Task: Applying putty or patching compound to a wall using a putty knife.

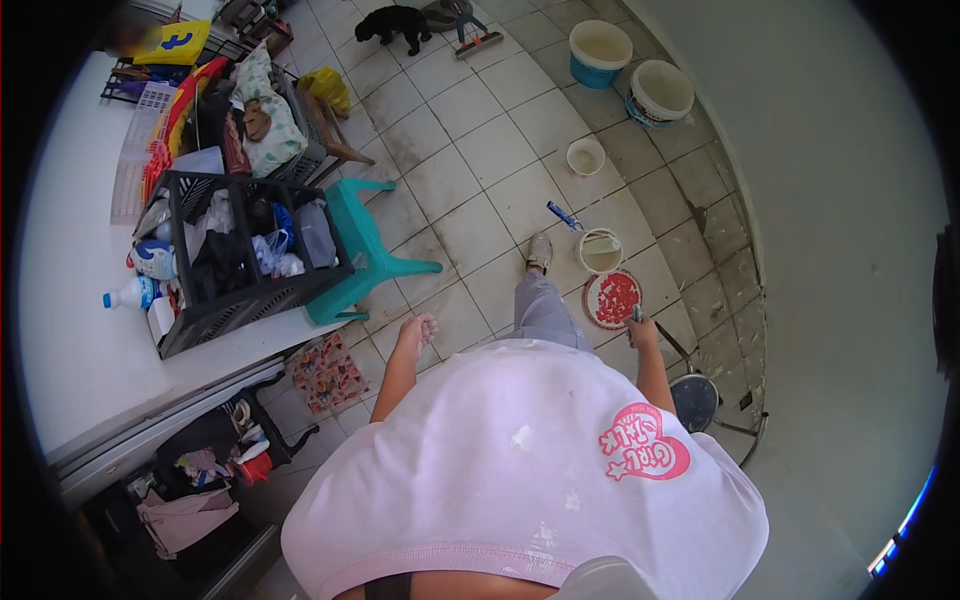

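My left hand (420, 328) hangs over the tiled floor near the green plastic stool. It holds nothing, and its fingers are loosely apart. Lower right of centre, my right hand (643, 334) is closed around a small grey handle (637, 313); what kind of tool it belongs to I cannot make out. Just beyond that hand is a round red-and-white patterned top (612, 297). Past it stands a small white bucket (600, 252) with pale contents and something lying across its mouth. A blue-handled tool (563, 215) is beside this bucket.
A smaller tub (585, 157) and two big buckets (600, 52) stand along the right wall (830, 250). A dark-seated metal stool (693, 402) is by my right arm. On the left are a green stool (375, 255) and a loaded black crate (260, 310). A black dog (394, 25) is far off.
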Demonstrator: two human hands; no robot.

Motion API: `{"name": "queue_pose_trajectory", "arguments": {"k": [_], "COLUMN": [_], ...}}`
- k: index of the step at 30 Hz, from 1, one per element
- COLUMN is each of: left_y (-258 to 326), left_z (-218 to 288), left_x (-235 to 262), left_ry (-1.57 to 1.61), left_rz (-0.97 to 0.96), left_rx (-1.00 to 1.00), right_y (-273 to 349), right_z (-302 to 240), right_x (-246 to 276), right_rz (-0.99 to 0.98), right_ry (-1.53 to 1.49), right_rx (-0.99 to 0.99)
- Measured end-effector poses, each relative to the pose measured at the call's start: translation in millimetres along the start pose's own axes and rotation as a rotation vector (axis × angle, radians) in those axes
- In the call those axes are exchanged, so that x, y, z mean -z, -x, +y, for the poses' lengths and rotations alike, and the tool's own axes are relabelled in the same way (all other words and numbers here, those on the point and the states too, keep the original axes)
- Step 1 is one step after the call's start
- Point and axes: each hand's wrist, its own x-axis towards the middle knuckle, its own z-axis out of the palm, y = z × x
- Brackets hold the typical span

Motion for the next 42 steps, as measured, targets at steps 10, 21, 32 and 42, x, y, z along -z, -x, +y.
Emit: {"name": "queue_pose_trajectory", "arguments": {"k": [10,21,32,42], "left_y": [-56.7,-128.2,-169.1,-145.7], "left_z": [142.2,125.9,157.6,148.3], "left_x": [-136.9,-222.1,-240.7,-214.6], "left_ry": [-0.721,-1.382,-1.383,-1.337], "left_rz": [-0.157,-0.090,-0.039,-0.034], "left_rx": [-0.559,-0.843,-0.766,-0.787], "right_y": [-247.4,-525.3,-653.0,-421.7], "right_z": [-140.2,-176.3,-159.4,-261.2], "right_x": [-49.6,-221.4,-293.3,-201.5], "right_rz": [0.003,0.093,0.365,0.271], "right_ry": [0.032,-0.327,-0.791,-0.708], "right_rx": [0.023,-0.244,-0.200,0.050]}}
